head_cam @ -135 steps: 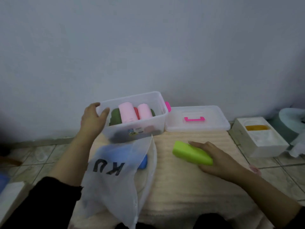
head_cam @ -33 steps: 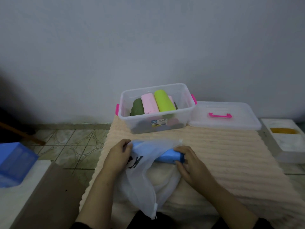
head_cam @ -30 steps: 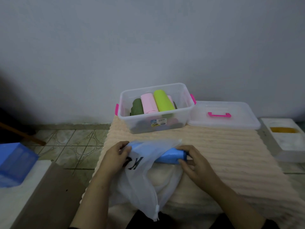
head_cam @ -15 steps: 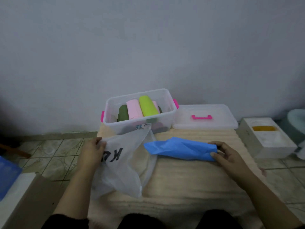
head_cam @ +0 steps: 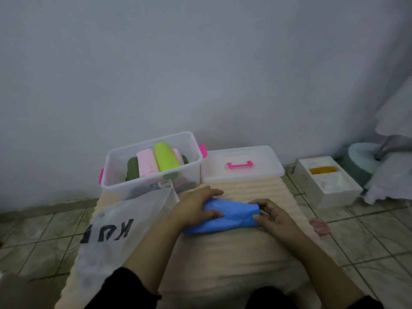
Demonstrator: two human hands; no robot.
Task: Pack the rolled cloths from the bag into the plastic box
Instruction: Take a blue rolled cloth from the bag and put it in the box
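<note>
A loosely rolled blue cloth [head_cam: 231, 216] lies across the beige ribbed mat [head_cam: 234, 259]. My left hand [head_cam: 196, 206] presses on its left part, thumb under and fingers over it. My right hand [head_cam: 270, 216] grips its right end. The white translucent bag [head_cam: 111, 237] with black letters lies slack at the left, let go. Behind it stands the clear plastic box [head_cam: 151, 172] with pink latches, holding a lime roll [head_cam: 166, 159], a pink roll [head_cam: 146, 161] and a dark green roll [head_cam: 132, 168].
The box's clear lid [head_cam: 243, 166] with a pink handle lies to the right of the box. A white foam box [head_cam: 327, 181] sits on the tiled floor at the right, beside a pale green stand base [head_cam: 361, 159]. A grey wall rises right behind.
The blue cloth came out of the bag and to the right. My left hand has let go of the bag and moved onto the cloth. The bag has sunk flat.
</note>
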